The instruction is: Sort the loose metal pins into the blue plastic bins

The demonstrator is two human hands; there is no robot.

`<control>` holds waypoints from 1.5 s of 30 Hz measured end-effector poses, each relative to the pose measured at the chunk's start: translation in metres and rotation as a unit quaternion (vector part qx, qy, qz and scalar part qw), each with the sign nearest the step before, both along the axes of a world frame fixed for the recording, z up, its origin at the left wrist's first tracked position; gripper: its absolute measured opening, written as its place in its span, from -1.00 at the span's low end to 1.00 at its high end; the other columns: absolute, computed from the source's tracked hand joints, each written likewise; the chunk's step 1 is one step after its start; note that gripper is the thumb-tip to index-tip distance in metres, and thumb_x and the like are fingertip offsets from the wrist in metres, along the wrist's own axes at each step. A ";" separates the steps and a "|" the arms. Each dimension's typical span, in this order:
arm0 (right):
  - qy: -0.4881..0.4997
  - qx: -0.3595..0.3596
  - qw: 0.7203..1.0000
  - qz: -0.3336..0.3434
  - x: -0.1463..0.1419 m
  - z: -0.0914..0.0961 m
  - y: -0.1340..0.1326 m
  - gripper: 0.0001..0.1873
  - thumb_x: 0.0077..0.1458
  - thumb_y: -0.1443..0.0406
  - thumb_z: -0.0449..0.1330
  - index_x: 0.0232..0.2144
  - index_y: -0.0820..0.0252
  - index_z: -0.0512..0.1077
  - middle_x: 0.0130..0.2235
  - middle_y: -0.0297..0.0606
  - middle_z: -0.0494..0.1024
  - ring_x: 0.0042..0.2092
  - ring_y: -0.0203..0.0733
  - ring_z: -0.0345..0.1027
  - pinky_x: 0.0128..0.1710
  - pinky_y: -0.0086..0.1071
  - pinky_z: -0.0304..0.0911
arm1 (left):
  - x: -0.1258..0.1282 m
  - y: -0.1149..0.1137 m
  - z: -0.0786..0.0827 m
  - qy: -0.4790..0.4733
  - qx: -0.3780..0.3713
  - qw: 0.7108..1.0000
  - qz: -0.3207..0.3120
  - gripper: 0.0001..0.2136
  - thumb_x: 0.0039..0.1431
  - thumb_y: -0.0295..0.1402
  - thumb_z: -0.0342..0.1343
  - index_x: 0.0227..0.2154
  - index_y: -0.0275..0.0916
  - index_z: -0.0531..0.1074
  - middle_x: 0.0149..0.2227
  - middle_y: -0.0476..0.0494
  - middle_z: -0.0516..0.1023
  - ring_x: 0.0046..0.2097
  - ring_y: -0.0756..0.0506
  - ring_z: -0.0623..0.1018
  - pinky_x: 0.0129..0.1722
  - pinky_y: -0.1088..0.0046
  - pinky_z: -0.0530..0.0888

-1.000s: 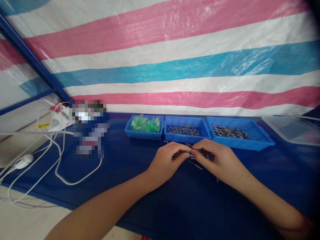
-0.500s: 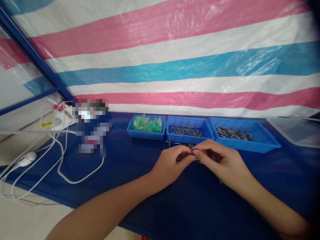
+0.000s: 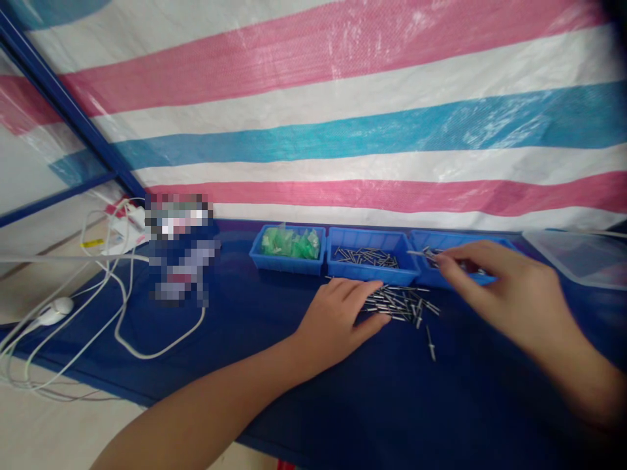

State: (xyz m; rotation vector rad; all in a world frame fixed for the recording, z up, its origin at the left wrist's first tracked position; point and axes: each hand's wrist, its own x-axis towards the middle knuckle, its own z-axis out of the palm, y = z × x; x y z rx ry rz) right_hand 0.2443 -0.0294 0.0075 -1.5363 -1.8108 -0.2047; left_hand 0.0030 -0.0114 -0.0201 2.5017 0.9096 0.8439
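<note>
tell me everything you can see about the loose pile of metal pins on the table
The pile of metal pins lies on the dark blue table, just in front of the middle blue bin. The pins are slim, shiny, silver and dark, metallic-looking; some show a thicker section. They lie flat or overlapping, pointing many ways. The left hand curves over the left end, hiding part of it and seemingly touching it. One stray pin lies apart, nearer the person.

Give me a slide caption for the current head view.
Left hand at a rivet pile, right hand pinching a thin, blurred piece near the rightmost blue bin.
</note>
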 end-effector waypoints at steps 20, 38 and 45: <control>-0.095 0.024 0.995 0.028 -0.023 -0.007 -0.004 -0.77 0.17 0.20 0.09 -0.42 0.17 0.47 -0.35 -0.17 0.57 -0.29 -0.04 0.37 -0.22 -0.18 0.22 | 0.007 0.005 -0.013 0.147 0.105 0.984 -0.001 -0.80 0.30 -0.24 0.00 -0.29 -0.16 0.51 -0.10 -0.03 0.52 0.02 -0.12 0.38 -0.07 0.29 0.31; -0.121 -0.168 0.951 0.228 -0.031 -0.036 0.000 -0.81 0.17 0.31 0.09 -0.32 0.14 0.52 -0.29 -0.19 0.50 -0.26 -0.15 0.40 -0.23 -0.25 0.32 | 0.001 0.007 -0.008 0.155 0.081 0.985 0.011 -0.80 0.27 -0.21 0.03 -0.23 -0.16 0.50 -0.06 -0.06 0.49 0.04 -0.16 0.33 -0.07 0.26 0.29; -0.108 -0.173 0.955 0.216 -0.039 -0.030 -0.005 -0.83 0.14 0.37 0.08 -0.34 0.15 0.49 -0.32 -0.21 0.50 -0.28 -0.16 0.39 -0.24 -0.26 0.33 | 0.004 0.007 -0.010 0.164 0.090 0.982 0.017 -0.80 0.30 -0.26 -0.01 -0.25 -0.18 0.49 -0.11 -0.09 0.49 0.00 -0.14 0.35 -0.11 0.28 0.30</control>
